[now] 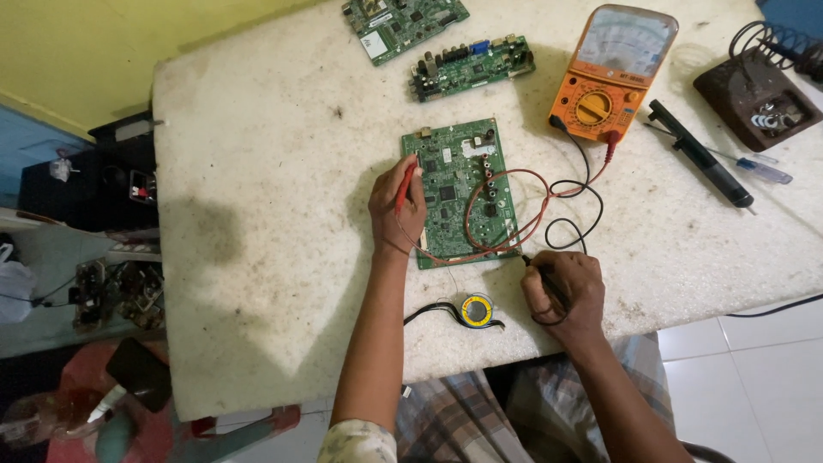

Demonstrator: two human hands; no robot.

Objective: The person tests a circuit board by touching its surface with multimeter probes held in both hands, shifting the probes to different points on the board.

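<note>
A green circuit board (459,184) lies flat in the middle of the white worktop (257,214). My left hand (396,210) grips a red test probe (403,184) with its tip on the board's left edge. My right hand (566,291) grips a black test probe (540,274), whose tip touches the board's lower right corner. Red and black leads (549,193) loop across the board to an orange analogue multimeter (610,73) at the upper right.
Two more green circuit boards (471,67) (403,24) lie at the far edge. A black desoldering pump (699,154), a small screwdriver (759,167) and a soldering iron stand (754,90) sit at the right. A solder reel (477,309) lies near the front edge. Cluttered shelves stand at the left.
</note>
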